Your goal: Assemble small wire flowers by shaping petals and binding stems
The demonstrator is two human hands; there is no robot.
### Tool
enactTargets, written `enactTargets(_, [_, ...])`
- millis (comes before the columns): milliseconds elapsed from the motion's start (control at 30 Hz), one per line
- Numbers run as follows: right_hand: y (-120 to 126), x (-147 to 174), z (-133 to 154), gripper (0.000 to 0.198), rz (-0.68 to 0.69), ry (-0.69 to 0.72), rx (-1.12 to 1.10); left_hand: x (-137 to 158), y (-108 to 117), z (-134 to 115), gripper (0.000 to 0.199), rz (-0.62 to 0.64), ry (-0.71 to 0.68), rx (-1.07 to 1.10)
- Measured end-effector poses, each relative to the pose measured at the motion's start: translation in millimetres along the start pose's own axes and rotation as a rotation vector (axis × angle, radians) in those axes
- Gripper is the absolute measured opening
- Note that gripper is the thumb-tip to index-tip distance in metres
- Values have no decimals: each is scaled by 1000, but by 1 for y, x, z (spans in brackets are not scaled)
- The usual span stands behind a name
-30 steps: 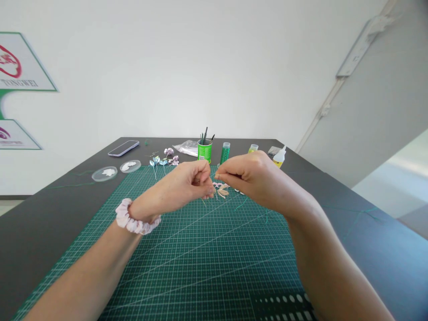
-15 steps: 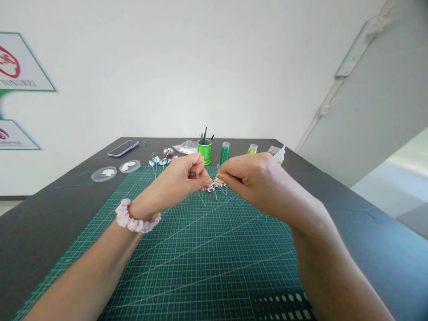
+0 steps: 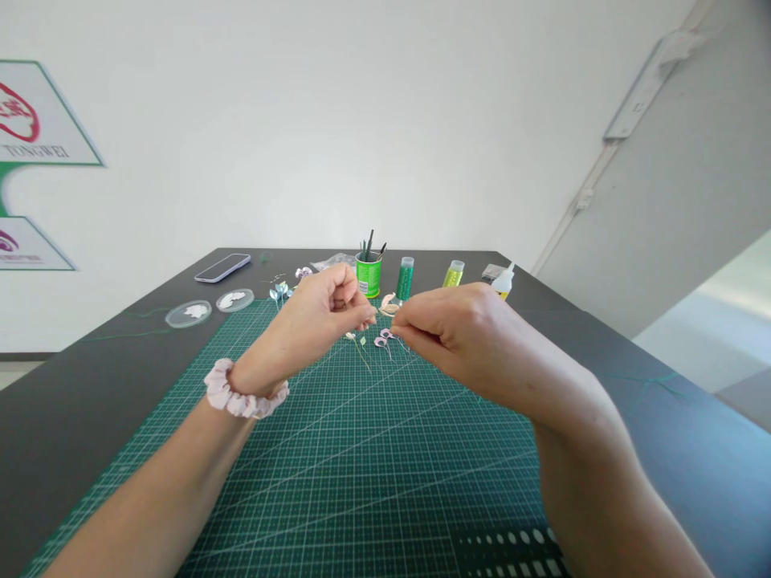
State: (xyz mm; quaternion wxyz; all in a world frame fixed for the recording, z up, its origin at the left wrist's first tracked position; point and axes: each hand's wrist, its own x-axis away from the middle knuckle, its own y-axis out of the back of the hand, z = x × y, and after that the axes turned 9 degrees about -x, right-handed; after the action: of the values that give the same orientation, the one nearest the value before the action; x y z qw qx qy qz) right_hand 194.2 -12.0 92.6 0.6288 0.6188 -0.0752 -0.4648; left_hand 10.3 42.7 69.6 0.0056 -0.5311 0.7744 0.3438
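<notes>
My left hand (image 3: 334,307), with a pale pink scrunchie (image 3: 229,393) round its wrist, is closed in a pinch above the green cutting mat (image 3: 337,466). My right hand (image 3: 461,325) is closed opposite it, thumb and fingers pressed together, a small gap between the two. Around this gap shows a small pale pink and beige piece (image 3: 389,305), next to the right fingertips. Whether it is held or lies behind them I cannot tell. Below the fingertips lie pinkish-purple wire-stemmed petals (image 3: 381,340) and a small pale green leaf (image 3: 362,341).
Behind the hands stand a bright green pot (image 3: 369,277) of tools, a green tube (image 3: 405,277), a yellow tube (image 3: 454,274) and a white-nozzled bottle (image 3: 503,280). At left are a phone (image 3: 222,268), two shallow dishes (image 3: 173,315) with white pieces, and blue flowers (image 3: 280,291). A stencil (image 3: 506,550) lies in front.
My hands have drawn slightly apart, the left one rising a little. The pale pink and beige piece now shows higher, between them, and more of the petals below is uncovered.
</notes>
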Motion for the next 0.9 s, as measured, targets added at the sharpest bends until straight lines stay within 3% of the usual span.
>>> enactTargets(333, [0,1,2,36,86,-42,-76,0,-3,-2,33,-136,4,219])
enactTargets(900, [-6,-2,-9,36,93,-34,-171,1,-4,-11,34,-153,93,541])
